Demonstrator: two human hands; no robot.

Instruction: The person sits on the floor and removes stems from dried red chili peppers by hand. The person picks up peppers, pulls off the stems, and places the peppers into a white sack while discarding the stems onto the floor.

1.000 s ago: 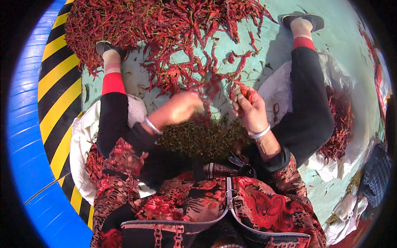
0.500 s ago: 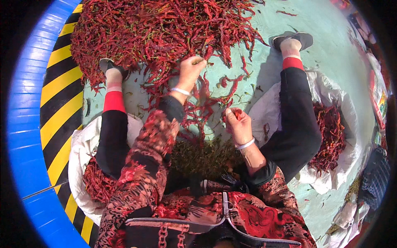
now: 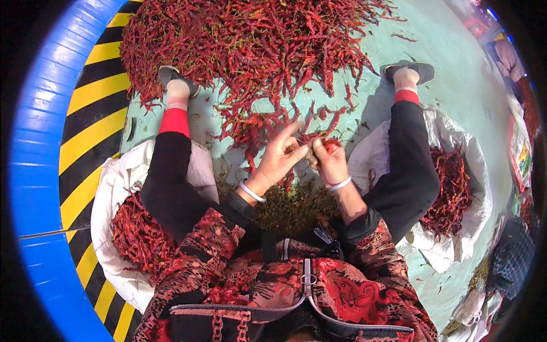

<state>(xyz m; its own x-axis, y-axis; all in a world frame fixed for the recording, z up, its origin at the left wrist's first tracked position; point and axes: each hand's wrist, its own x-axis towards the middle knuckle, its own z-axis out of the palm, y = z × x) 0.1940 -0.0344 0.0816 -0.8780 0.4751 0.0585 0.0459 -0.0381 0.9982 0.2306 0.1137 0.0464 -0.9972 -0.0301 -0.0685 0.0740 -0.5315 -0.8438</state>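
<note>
Left hand (image 3: 277,159) is back down beside the right hand (image 3: 331,165) now, off the near edge of the pile where it sat half a second ago; right hand stays roughly put. Right fingers are curled round a few dried red chilies (image 3: 331,146), thumb pressed on top. Left thumb reaches to the right fingertips, index finger extended; can't make out whether anything is pinched in it. Loose chilies (image 3: 245,128) lie just beyond and left of the grip on the pale green floor (image 3: 450,85), running up to the big chili pile (image 3: 245,51) farther out. Heap of brownish-green stems (image 3: 296,208) sits just below the grip, between the legs. White sacks flank the grip, both well apart from it: left sack (image 3: 108,194) and right sack (image 3: 481,188), each holding red chilies.
</note>
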